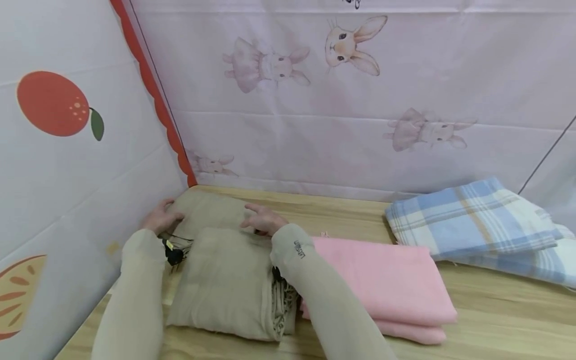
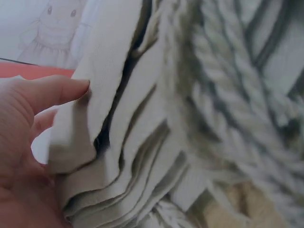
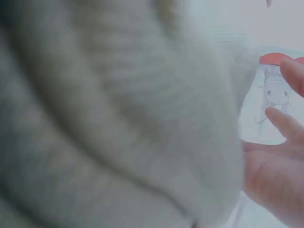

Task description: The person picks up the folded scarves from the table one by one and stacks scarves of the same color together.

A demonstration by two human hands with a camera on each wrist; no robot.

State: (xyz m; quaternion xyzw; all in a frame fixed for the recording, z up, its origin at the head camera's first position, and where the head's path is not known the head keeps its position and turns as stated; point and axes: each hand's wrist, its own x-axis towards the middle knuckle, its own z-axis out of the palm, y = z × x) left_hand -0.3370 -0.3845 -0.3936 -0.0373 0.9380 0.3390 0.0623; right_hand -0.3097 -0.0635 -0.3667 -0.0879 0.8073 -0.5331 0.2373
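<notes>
Two folded beige fringed scarves lie at the left, the front scarf [image 1: 225, 285] overlapping the back scarf [image 1: 207, 210]. My left hand [image 1: 161, 218] is at the back scarf's left side, and in the left wrist view a straight digit of the left hand [image 2: 28, 128] touches the edge of the stacked folds [image 2: 109, 114]. Beside them hang thick twisted tassels [image 2: 232, 71], blurred. Across from it, my right hand [image 1: 265, 219] is by the back scarf's right side with its fingers extended. Blurred beige cloth [image 3: 142, 118] fills most of the right wrist view, hiding part of the right hand [image 3: 275, 166].
A folded pink cloth [image 1: 382, 280] lies just right of the beige scarves, under my right forearm's side. Farther right are folded blue-and-white plaid cloths [image 1: 472, 220]. A fruit-print wall [image 1: 67, 190] borders the wooden table [image 1: 495, 305] at left, a rabbit-print wall [image 1: 292, 145] behind.
</notes>
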